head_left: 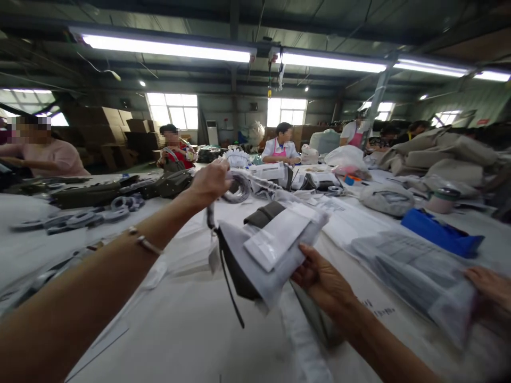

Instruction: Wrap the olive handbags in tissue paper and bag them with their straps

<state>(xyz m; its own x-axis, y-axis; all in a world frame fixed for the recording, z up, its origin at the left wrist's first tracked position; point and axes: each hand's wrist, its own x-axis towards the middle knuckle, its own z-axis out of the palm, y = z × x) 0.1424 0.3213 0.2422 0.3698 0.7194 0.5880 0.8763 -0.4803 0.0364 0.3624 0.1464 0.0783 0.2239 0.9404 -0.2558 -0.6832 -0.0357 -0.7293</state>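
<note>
My right hand [321, 274] grips the edge of a dark olive fabric bag [239, 276], partly covered by a clear plastic sleeve. A white folded paper packet [275, 236] in clear film lies against its front. A thin dark cord and a small tag hang at the bag's left side. Raised at the bag's upper left, my left hand [211, 183] is closed, fingers pinched together. A dark strap [209, 215] runs from below that hand to the bag; its upper end is hidden. Beneath my right hand another olive fabric piece [313, 314] rests on the white table [167, 335].
Another person's hand [489, 284] touches a plastic-wrapped stack [415, 271] at right. A blue pouch [441, 231] and a lidded cup [444, 199] stand beyond it. Coiled grey straps [85, 215] lie at left. Several people sit or stand across the table.
</note>
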